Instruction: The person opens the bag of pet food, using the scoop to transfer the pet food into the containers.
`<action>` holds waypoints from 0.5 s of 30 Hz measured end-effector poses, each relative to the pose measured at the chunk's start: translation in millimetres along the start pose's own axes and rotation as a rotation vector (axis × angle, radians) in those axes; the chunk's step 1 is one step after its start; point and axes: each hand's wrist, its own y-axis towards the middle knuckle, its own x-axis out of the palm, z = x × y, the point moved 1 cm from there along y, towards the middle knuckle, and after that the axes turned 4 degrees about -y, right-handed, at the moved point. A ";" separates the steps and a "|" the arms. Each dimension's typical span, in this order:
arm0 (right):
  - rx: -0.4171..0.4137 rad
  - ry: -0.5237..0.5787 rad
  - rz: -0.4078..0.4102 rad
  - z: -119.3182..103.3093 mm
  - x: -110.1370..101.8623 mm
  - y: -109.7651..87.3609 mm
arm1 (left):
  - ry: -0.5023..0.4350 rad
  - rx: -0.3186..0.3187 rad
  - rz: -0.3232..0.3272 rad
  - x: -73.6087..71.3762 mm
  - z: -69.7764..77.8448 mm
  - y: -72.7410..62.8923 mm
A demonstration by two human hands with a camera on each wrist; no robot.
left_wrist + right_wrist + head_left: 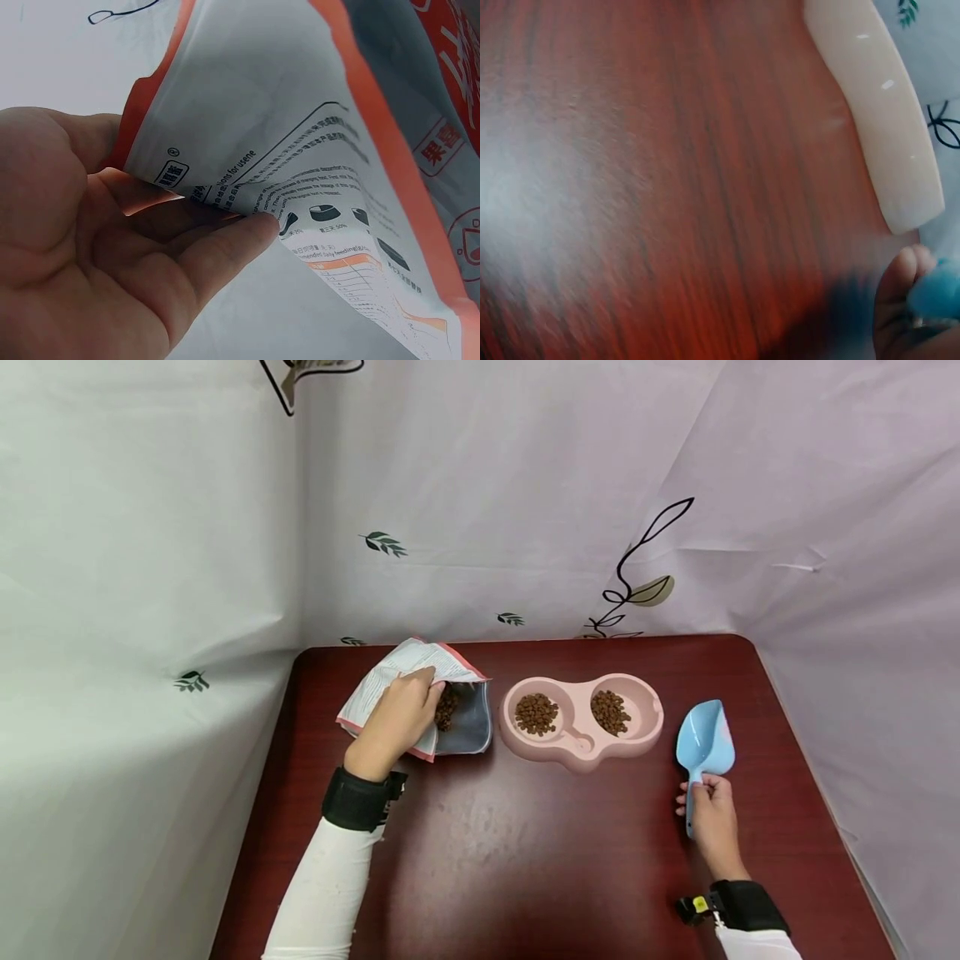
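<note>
At the left of the table in the head view, my left hand [397, 714] pinches the edge of a white pet food bag with red-orange trim [411, 658]. Brown kibble [447, 706] shows inside its open mouth. The left wrist view has the thumb and fingers on either side of the printed bag panel [262, 90]. Over at the right, my right hand [716, 822] grips the handle of a light blue scoop [697, 735], whose bowl points away from me with no kibble showing in it. Only part of that scoop [939, 291] appears in the right wrist view.
Between the hands stands a pink double pet bowl [579, 706], with brown kibble in both of its hollows. The dark red wooden table [525, 860] meets hanging white cloth [487, 510] printed with leaves at the back and sides.
</note>
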 end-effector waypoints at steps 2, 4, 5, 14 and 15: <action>0.005 -0.135 0.028 2.1 3.5 -1.5 | 0.000 0.000 0.000 0.2 0.0 0.2; -0.002 -0.240 0.051 4.2 6.4 -2.1 | 0.000 -0.001 0.000 0.3 0.0 0.3; -0.008 -0.286 0.062 5.5 7.8 -2.1 | -0.001 -0.002 -0.002 0.5 -0.2 0.3; -0.139 -0.466 0.117 4.6 19.5 2.7 | -0.009 -0.001 0.002 1.0 0.1 0.1; -0.137 -0.483 0.116 5.5 20.2 3.3 | -0.011 0.000 0.001 1.2 0.3 0.2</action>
